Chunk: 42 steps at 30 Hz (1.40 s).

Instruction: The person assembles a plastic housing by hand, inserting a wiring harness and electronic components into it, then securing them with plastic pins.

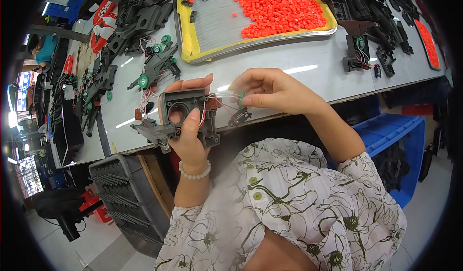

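A dark grey plastic housing (pixel 198 96) with a round opening is gripped by my left hand (pixel 189 135), thumb across its front and fingers behind. Thin red and white wires (pixel 224 96) run from its right side towards my right hand (pixel 282 93). That hand is closed, with thumb and fingers pinching a small green disc (pixel 241 100) seen almost edge-on. Just below the disc hangs a small black part (pixel 239 117) on the wires. A flat grey arm (pixel 156 132) sticks out at the housing's lower left; whether it is one piece with the housing I cannot tell.
Beyond my hands lies a yellow-edged tray (pixel 212 55) with many small red pieces (pixel 284 10). Grey housings with green discs (pixel 155 70) crowd the left of the white table (pixel 270 58). More parts (pixel 358 54) lie right. A blue crate (pixel 410 145) stands below the edge.
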Each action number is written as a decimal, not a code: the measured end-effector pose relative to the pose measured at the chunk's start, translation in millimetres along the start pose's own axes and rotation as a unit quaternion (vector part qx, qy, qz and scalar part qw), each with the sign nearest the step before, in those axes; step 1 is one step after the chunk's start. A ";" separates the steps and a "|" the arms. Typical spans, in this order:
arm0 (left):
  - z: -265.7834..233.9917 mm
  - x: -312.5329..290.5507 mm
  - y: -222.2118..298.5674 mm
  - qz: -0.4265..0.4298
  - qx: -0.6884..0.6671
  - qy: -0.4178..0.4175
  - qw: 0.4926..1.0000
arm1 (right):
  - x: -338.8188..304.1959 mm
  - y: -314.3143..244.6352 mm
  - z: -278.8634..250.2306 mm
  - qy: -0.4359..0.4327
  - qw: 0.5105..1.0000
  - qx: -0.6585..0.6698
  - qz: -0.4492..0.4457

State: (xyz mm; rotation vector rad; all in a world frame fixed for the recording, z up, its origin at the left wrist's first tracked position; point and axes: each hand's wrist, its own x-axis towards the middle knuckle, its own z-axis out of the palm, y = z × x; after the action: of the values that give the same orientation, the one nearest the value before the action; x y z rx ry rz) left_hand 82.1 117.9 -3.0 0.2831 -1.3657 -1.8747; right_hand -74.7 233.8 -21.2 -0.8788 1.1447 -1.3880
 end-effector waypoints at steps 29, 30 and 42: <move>-14.0 -7.6 -10.9 -0.080 -0.001 0.005 0.997 | 31.1 -65.8 45.7 -0.053 0.974 -0.200 -0.094; -13.9 -7.0 -10.3 -0.079 -0.001 0.006 0.997 | 31.8 -66.0 46.5 -0.048 0.982 -0.166 -0.079; -9.6 -2.4 -4.1 -0.125 -0.067 0.001 0.990 | 35.6 -61.4 40.9 -0.039 0.958 -0.259 -0.118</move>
State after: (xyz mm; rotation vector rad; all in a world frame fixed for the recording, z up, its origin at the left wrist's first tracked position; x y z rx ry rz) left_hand 87.5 113.2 -11.0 0.4046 -1.2413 -2.1616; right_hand -57.8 189.2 45.4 -1.4689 1.4045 -1.2403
